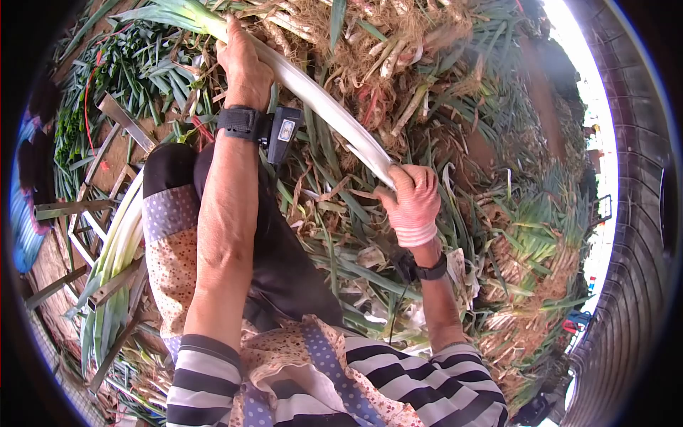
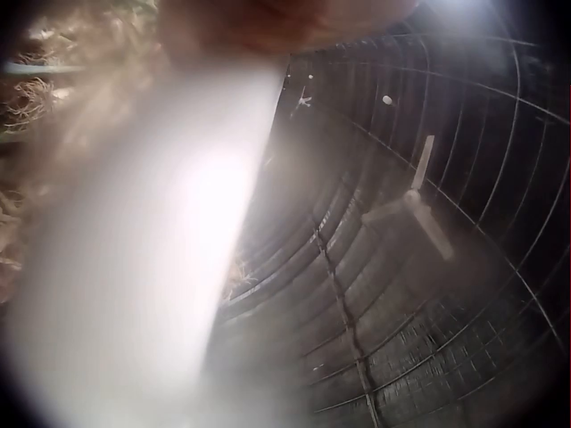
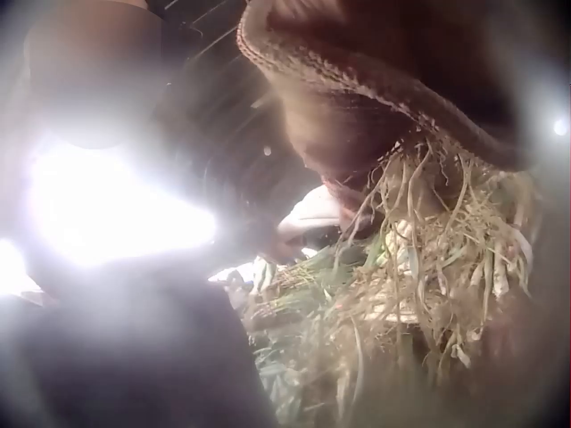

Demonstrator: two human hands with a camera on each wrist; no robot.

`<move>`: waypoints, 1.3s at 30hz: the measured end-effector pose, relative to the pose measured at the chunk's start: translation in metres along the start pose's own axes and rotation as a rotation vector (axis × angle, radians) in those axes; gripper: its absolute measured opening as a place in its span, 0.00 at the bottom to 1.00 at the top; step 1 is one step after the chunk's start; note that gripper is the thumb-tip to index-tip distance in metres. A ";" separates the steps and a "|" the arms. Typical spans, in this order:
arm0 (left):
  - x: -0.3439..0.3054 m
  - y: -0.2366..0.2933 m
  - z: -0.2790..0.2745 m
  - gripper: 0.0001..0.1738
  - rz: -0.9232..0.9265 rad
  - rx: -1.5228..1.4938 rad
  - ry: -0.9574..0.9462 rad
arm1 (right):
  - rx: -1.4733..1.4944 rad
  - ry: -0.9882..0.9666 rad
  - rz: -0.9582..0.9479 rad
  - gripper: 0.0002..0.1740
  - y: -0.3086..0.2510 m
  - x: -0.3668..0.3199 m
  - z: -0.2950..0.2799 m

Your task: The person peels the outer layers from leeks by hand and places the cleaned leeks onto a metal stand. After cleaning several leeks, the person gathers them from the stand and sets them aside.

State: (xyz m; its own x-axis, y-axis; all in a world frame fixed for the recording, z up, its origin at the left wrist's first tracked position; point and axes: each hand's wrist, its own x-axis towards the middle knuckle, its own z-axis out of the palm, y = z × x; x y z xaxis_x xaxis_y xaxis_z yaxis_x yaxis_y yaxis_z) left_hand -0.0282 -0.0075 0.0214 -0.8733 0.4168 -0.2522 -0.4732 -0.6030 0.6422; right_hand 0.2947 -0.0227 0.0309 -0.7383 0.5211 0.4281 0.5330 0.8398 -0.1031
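A long green onion runs slantwise between my two hands in the head view, its white shaft toward the right and green leaves at the upper left. My bare left hand grips it where the white turns to green. Down at the root end, my right hand, in a pink and white knit glove, holds the shaft with thumb and fingers. The blurred white shaft fills much of the left wrist view. In the right wrist view, stringy roots show below the glove.
A heap of rooted onions lies ahead, with loose leaves across the ground. Trimmed onions rest on a metal frame at the left. More onions lie at the right, near the dark curved wall.
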 end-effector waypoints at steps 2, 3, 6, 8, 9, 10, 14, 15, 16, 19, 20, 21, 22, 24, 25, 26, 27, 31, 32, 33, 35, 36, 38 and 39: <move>0.005 -0.005 0.000 0.20 0.018 0.023 0.070 | -0.062 0.046 -0.029 0.25 0.007 -0.005 0.006; 0.004 -0.004 0.001 0.20 0.038 0.047 0.140 | -0.121 0.093 -0.059 0.24 0.011 -0.006 0.009; -0.001 0.000 0.004 0.20 0.038 0.082 0.207 | -0.107 0.147 -0.097 0.22 0.022 -0.009 0.012; -0.006 0.002 0.005 0.19 0.026 0.085 0.205 | -0.094 0.210 -0.233 0.17 0.026 -0.009 0.014; -0.008 0.004 0.005 0.19 0.012 0.090 0.201 | -0.094 0.210 -0.233 0.17 0.025 -0.007 0.014; -0.010 0.004 0.005 0.19 0.011 0.092 0.201 | -0.150 0.170 -0.295 0.17 0.023 -0.007 0.013; 0.007 -0.007 -0.003 0.18 0.102 0.138 0.230 | -0.259 0.075 -0.427 0.14 0.024 -0.009 0.017; 0.007 -0.005 -0.002 0.19 0.161 0.158 0.245 | -0.295 0.025 -0.472 0.12 0.027 -0.012 0.020; 0.004 -0.005 -0.002 0.19 0.161 0.160 0.244 | -0.331 -0.033 -0.476 0.08 0.029 -0.016 0.022; 0.002 -0.005 -0.003 0.20 0.178 0.125 0.188 | -0.465 -0.442 -0.372 0.02 0.039 -0.042 0.023; 0.010 -0.003 -0.005 0.20 0.196 0.106 0.185 | -0.563 -0.796 -0.260 0.03 0.040 -0.050 0.017; 0.016 -0.003 -0.005 0.21 0.215 0.083 0.183 | -0.640 -0.923 -0.165 0.04 0.058 -0.076 0.024; 0.004 0.004 0.001 0.20 0.168 0.027 0.182 | -0.620 -0.936 -0.082 0.06 0.071 -0.098 0.019; -0.001 0.012 0.002 0.19 0.118 -0.014 0.150 | -0.593 -0.954 0.004 0.09 0.083 -0.109 0.003; -0.002 0.012 0.004 0.18 0.066 -0.055 0.109 | -0.510 -0.883 0.184 0.14 0.080 -0.100 -0.013; -0.001 0.010 0.002 0.19 0.065 -0.120 0.002 | -0.427 -0.804 0.363 0.18 0.076 -0.092 -0.028; -0.008 0.013 0.006 0.20 0.053 -0.111 0.006 | -0.428 -0.797 0.372 0.18 0.073 -0.087 -0.038; -0.023 0.019 0.016 0.25 -0.018 -0.138 -0.096 | -0.099 0.063 0.505 0.27 0.035 -0.055 -0.072; -0.016 0.014 0.011 0.26 -0.023 -0.212 -0.270 | -0.100 0.159 0.445 0.28 0.022 -0.044 -0.074; -0.007 0.008 0.004 0.27 -0.027 -0.283 -0.442 | -0.119 0.178 0.321 0.31 0.015 -0.034 -0.069; -0.001 0.006 -0.002 0.31 -0.098 -0.376 -0.596 | -0.252 0.120 0.090 0.35 0.013 -0.018 -0.051; 0.000 0.005 -0.004 0.32 -0.117 -0.396 -0.631 | -0.246 0.031 0.071 0.38 0.016 -0.015 -0.038; -0.022 0.011 0.006 0.34 -0.228 -0.467 -0.642 | -0.174 -0.154 0.174 0.35 0.018 -0.010 -0.015; -0.038 0.018 0.016 0.35 -0.314 -0.521 -0.620 | -0.127 -0.283 0.273 0.33 0.022 -0.013 -0.005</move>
State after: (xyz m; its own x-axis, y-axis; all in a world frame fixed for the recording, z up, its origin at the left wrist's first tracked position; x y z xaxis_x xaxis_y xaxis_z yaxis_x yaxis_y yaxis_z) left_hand -0.0014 -0.0231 0.0538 -0.5447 0.8201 0.1754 -0.8067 -0.5695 0.1577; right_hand 0.3176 -0.0118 0.0275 -0.6377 0.7584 0.1348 0.7587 0.6486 -0.0598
